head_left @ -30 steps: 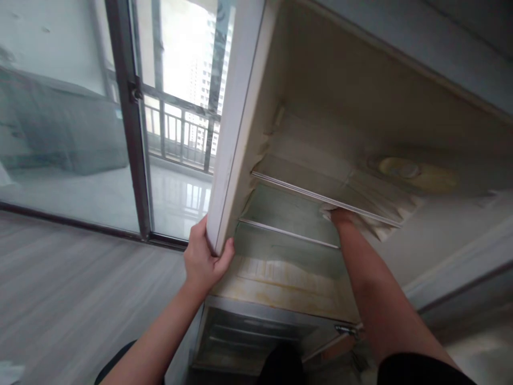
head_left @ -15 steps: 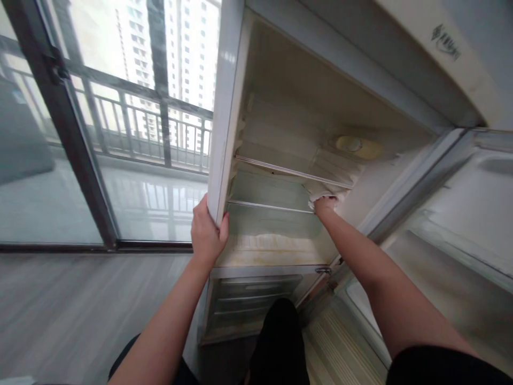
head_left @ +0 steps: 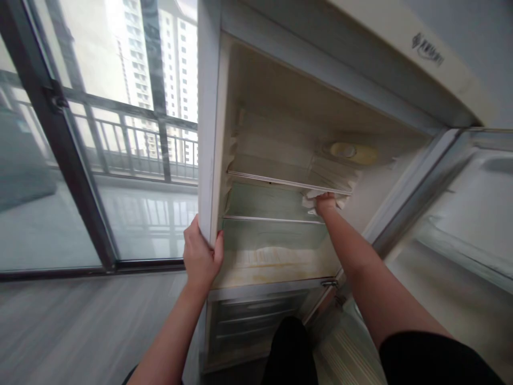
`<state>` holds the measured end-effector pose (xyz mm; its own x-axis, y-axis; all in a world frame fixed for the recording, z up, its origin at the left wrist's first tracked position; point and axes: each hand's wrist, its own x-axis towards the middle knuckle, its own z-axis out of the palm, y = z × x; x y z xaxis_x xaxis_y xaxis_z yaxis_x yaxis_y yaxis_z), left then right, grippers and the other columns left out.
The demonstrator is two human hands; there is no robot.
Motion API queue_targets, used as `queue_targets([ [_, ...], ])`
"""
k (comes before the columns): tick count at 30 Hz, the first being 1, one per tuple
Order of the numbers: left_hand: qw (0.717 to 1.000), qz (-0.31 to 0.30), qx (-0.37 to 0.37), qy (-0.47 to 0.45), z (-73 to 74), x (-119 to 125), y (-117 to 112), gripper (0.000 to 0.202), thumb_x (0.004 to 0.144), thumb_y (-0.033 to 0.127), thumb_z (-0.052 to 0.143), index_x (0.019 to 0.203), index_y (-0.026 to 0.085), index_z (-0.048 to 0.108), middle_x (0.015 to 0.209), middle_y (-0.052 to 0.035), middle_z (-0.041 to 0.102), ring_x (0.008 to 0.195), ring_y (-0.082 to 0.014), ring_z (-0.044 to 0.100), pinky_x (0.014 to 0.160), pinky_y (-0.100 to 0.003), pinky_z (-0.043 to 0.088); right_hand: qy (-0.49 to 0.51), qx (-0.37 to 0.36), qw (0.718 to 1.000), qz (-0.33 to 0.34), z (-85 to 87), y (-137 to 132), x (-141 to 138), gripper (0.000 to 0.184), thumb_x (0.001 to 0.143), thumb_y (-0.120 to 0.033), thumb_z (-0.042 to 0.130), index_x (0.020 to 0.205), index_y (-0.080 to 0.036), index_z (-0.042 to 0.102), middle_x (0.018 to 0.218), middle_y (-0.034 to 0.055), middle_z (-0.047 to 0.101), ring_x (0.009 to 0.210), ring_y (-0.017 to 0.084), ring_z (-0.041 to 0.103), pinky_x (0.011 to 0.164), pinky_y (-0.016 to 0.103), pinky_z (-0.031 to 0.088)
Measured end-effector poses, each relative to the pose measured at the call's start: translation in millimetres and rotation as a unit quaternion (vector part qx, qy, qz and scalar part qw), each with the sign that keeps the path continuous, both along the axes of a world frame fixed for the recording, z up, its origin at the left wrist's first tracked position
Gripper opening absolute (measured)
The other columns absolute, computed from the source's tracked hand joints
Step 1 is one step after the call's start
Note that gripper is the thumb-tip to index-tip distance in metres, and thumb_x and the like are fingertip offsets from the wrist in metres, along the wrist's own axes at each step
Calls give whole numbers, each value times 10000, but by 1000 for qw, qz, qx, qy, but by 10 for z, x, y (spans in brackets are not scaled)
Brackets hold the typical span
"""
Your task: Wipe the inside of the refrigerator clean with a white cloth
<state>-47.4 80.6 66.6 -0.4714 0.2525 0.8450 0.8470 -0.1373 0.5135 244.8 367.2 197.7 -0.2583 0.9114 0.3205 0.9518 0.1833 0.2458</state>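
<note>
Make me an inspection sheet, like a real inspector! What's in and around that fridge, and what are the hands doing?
Surface: flat, greenish see-through lower shelf; beneath it, off-white ribbed fridge floor with yellowish stains.
Job's things: boxy white fridge, its pale door open; crumpled white cloth or tissue, material unclear.
Clutter: nothing seen.
Left hand: grips the fridge's left front edge.
Right hand: inside, holding the white cloth or tissue just under the front edge of the see-through upper shelf.
Cables: nothing seen.
Surroundings: grey wood-look floor; dark-framed glass sliding door, with a railing and tall buildings beyond.
</note>
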Motion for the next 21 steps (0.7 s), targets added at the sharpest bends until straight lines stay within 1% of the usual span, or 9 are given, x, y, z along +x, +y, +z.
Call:
queue_targets([
  [2, 1000, 17, 1, 8, -14, -11, 3, 730, 904, 405, 606, 1509, 101, 333, 1344, -233, 540, 1263, -348, 535, 1015, -472, 476, -36, -5, 999, 2, 15, 156, -74, 415, 913, -67, 493, 1296, 1, 639, 1368, 261, 584, 1345, 322, 492, 1169, 480, 284],
  [4, 999, 34, 0, 13, -28, -19, 4, 727, 903, 407, 611, 1505, 106, 337, 1323, -227, 552, 1243, -343, 548, 987, -464, 492, -58, -1, 998, 12, 24, 310, -141, 431, 920, -87, 503, 1329, -23, 623, 1403, 250, 563, 1373, 325, 467, 1179, 487, 272],
  [6, 999, 47, -2, 20, -39, -24, 2, 717, 904, 401, 614, 1501, 114, 341, 1304, -219, 563, 1229, -334, 559, 964, -450, 505, -62, 5, 998, 20, 22, 464, -202, 430, 914, -110, 541, 1325, -12, 625, 1401, 268, 556, 1386, 345, 453, 1192, 500, 242],
  [8, 998, 58, -1, 32, -45, -29, -1, 707, 907, 385, 614, 1502, 121, 338, 1300, -213, 567, 1228, -324, 565, 959, -438, 508, -62, 13, 998, 22, 6, 612, -257, 401, 908, -124, 576, 1280, 6, 651, 1358, 286, 581, 1359, 367, 480, 1183, 505, 252],
  [10, 997, 66, 3, 47, -50, -36, -2, 702, 910, 367, 614, 1506, 126, 330, 1301, -209, 569, 1224, -315, 571, 962, -431, 507, -57, 22, 998, 24, -13, 745, -305, 350, 915, -115, 571, 1219, 20, 681, 1295, 292, 617, 1307, 373, 527, 1149, 494, 300],
  [12, 995, 76, 7, 58, -56, -44, -1, 705, 907, 355, 619, 1509, 130, 329, 1297, -206, 572, 1206, -310, 581, 954, -425, 510, -49, 33, 998, 30, -21, 854, -347, 319, 938, -94, 526, 1176, 36, 694, 1246, 304, 634, 1267, 360, 560, 1107, 468, 345],
  [15, 994, 89, 5, 56, -63, -55, 1, 712, 899, 351, 633, 1509, 139, 336, 1262, -196, 585, 1154, -303, 603, 921, -412, 521, -44, 44, 997, 45, -1, 961, -397, 294, 959, -89, 500, 1121, 36, 711, 1214, 312, 641, 1245, 338, 577, 1060, 448, 368],
  [17, 994, 92, 5, 56, -67, -60, 2, 717, 894, 346, 642, 1511, 144, 337, 1249, -190, 588, 1145, -301, 609, 911, -406, 525, -47, 47, 996, 53, 23, 1001, -420, 247, 960, -120, 537, 1070, -9, 728, 1192, 269, 666, 1212, 306, 601, 1045, 440, 387],
  [21, 993, 90, 17, 70, -73, -63, 5, 706, 898, 321, 643, 1512, 153, 338, 1253, -184, 592, 1152, -295, 615, 912, -391, 530, -35, 61, 997, 41, 44, 1033, -453, 163, 969, -213, 601, 1027, -104, 708, 1156, 124, 702, 1147, 206, 636, 1064, 436, 439],
])
